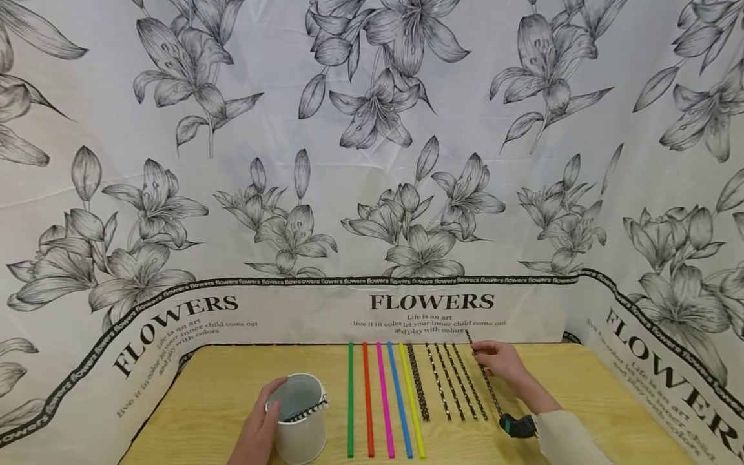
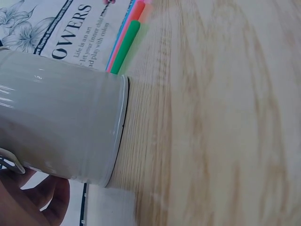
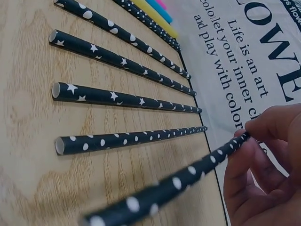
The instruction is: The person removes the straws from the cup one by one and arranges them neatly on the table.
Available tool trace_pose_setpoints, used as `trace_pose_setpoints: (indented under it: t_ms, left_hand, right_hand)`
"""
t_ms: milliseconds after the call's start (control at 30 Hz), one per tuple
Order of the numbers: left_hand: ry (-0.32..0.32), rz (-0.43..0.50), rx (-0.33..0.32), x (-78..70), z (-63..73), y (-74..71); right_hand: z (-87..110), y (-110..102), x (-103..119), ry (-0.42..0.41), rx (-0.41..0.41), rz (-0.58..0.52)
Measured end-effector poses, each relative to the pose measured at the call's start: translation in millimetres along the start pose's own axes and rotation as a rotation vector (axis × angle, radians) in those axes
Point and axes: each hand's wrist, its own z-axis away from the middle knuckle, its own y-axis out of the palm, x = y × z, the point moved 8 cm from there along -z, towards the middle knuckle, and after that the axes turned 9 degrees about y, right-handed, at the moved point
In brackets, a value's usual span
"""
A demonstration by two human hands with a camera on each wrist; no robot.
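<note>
My right hand [image 1: 502, 365] pinches a black paper straw with white dots [image 3: 176, 182] near its far end, between thumb and fingers. In the right wrist view that straw slants above the table, its near end blurred. My left hand [image 1: 258, 423] grips the side of a white round container [image 1: 301, 442], which stands upright on the table at the left. Something black and white patterned [image 1: 308, 410] lies inside the container, only partly visible. Left of the held straw lie black straws with white dots [image 3: 127, 139] and white stars [image 3: 124, 99], side by side.
Green [image 1: 351, 400], red [image 1: 369, 400], pink [image 1: 385, 400], blue [image 1: 400, 400] and yellow [image 1: 412, 400] straws lie between the container and the black ones. Behind the wooden table [image 1: 203, 400] hangs a flower-printed cloth [image 1: 290, 310], which also lines both sides.
</note>
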Motion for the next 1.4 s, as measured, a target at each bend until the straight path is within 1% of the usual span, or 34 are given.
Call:
trace_pose_setpoints:
  t_ms: [200, 333, 467, 567, 667, 767, 867, 1067, 1167, 1400]
  left_hand:
    - [0.025, 0.003, -0.009, -1.1, -0.4, -3.9]
    - [0.029, 0.01, -0.011, -2.6, -1.1, -4.5]
    - [0.014, 0.021, -0.004, -2.2, -1.0, -2.5]
    - [-0.011, 0.029, -0.007, 0.0, -0.6, -1.0]
    - [-0.036, 0.032, 0.004, 1.9, -1.7, 0.8]
    - [-0.048, 0.037, 0.014, 3.4, -2.8, 2.1]
    - [-0.05, 0.037, 0.012, 4.1, -2.3, 2.2]
    - [-0.024, 0.044, 0.025, 2.3, -0.8, 1.6]
    - [-0.035, 0.047, 0.028, 3.0, 0.4, 1.9]
    - [-0.053, 0.046, 0.024, 2.9, 1.9, 3.3]
  right_hand:
    - [-7.8, 7.9, -1.1, 0.028, -0.009, -0.004]
    - [-12.2, 11.2, -3.9, 0.003, -0.026, 0.042]
    - [-14.0, 9.6, -8.2, -0.031, -0.06, 0.101]
    - [-14.7, 7.8, -12.9, -0.034, -0.073, 0.126]
    - [-13.9, 6.0, -13.7, -0.042, -0.086, 0.154]
    - [-13.4, 4.7, -13.6, -0.042, -0.099, 0.18]
    - [-14.8, 5.5, -15.3, -0.046, -0.1, 0.208]
    - [-18.4, 8.4, -18.7, -0.062, -0.124, 0.246]
    - [-17.8, 10.1, -17.6, -0.071, -0.132, 0.263]
    - [-19.6, 10.2, -20.9, -0.045, -0.162, 0.289]
